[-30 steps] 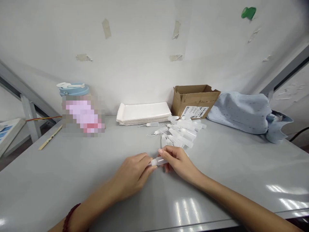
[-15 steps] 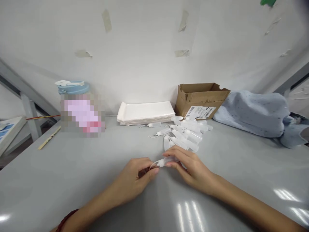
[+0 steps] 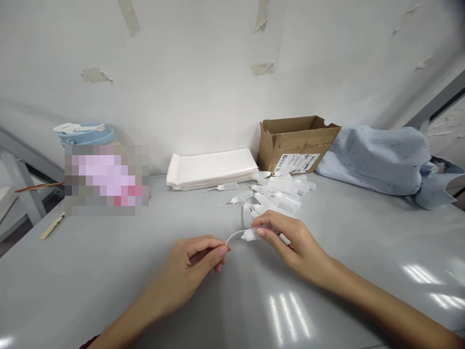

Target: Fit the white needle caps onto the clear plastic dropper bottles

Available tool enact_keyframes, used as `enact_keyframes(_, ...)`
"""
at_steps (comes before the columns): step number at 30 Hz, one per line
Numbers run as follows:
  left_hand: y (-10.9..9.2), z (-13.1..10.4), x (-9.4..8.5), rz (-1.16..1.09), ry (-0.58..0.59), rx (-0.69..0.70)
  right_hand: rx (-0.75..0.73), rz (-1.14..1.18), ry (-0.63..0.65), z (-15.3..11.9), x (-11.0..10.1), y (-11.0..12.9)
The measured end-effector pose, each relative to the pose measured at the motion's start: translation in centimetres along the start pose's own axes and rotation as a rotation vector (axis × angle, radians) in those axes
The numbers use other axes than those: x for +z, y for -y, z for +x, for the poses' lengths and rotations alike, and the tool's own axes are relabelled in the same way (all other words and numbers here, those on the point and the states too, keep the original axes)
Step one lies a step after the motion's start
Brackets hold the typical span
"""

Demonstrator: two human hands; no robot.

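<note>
My right hand (image 3: 290, 237) is closed round a small translucent bottle (image 3: 249, 235), whose white tip points left. A thin white tube (image 3: 234, 234) curves from the bottle's neck to my left hand (image 3: 198, 261), where thumb and forefinger pinch its end. A fine dark needle shows at the bottle's tip, below the tube. Just behind my right hand lies a pile of similar bottles (image 3: 286, 199). One single bottle (image 3: 228, 186) lies on its side left of the pile, with its thin tube trailing left.
A stack of white padded envelopes (image 3: 214, 167) lies by the wall. Right of it are an open cardboard box (image 3: 298, 145) and light blue cloth (image 3: 374, 160). Far left stand a blue-lidded container (image 3: 87, 135) and a blurred pink item (image 3: 109, 177) on the grey table (image 3: 109, 261).
My left hand has drawn slightly away to the left, and the tube now stretches between the two hands, off the needle. The camera view has turned a little to the right.
</note>
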State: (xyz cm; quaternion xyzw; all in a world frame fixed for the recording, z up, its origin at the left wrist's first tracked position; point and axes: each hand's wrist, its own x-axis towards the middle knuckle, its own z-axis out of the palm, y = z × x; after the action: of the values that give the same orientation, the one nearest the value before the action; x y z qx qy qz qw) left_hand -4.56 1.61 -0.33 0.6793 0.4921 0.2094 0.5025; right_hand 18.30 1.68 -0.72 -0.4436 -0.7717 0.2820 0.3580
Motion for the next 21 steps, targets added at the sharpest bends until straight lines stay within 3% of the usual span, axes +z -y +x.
enact_keyframes(4,0.41,0.14,-0.21,-0.225,0.071,-0.030,0.074,0.043,0.034,-0.17,0.32,0.04)
enact_keyframes(7,0.46,0.24,-0.05,-0.331,0.057,-0.047,0.112,0.089,0.037,-0.31,0.49,0.30)
enact_keyframes(21,0.53,0.40,0.67,-0.575,0.037,-0.076,0.219,0.231,0.047,-0.46,0.75,0.83)
